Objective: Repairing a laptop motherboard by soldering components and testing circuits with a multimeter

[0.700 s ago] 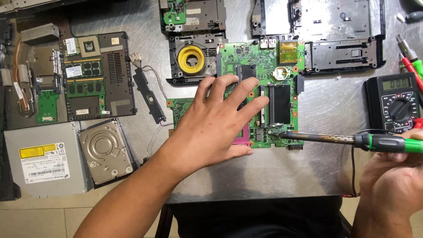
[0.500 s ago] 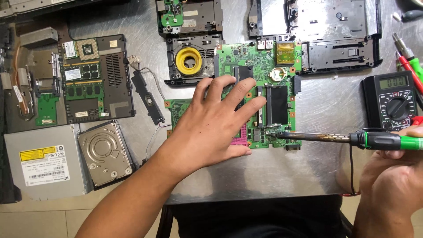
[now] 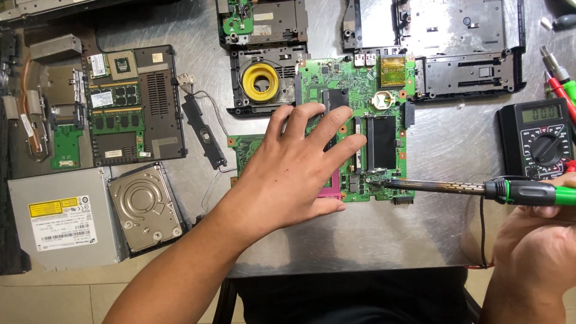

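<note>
Fingers (image 3: 312, 123) of our left hand (image 3: 288, 174) are spread wide and laid flat on the green circuit board (image 3: 384, 96), pressing it down against the counter (image 3: 456, 144); nothing is pinched between them. Our right hand (image 3: 534, 252) sits at the lower right edge of the view, with its fingers curled around the green handle of the soldering iron (image 3: 480, 189), whose dark metal shaft runs leftward until the tip rests at the board's lower right corner, just below the black memory slot (image 3: 383, 141).

We judge the board to be light, thin and stiff, yet fragile: its face is crowded with small parts, sockets and a round coin cell holder (image 3: 382, 99), so any hold belongs on bare patches or along the edges, as our flat palm does now. On bare metal it would likely slide, which is why a spread, even press suits it better than a grip. We take the iron only by its insulated handle, well back from the shaft.

Beyond the board lie a black multimeter (image 3: 537, 141) to the right, a drive frame with a yellow ring (image 3: 260, 82) just to the upper left, a silver hard drive (image 3: 146, 207) and an optical drive (image 3: 60, 219) well apart at the left.
</note>
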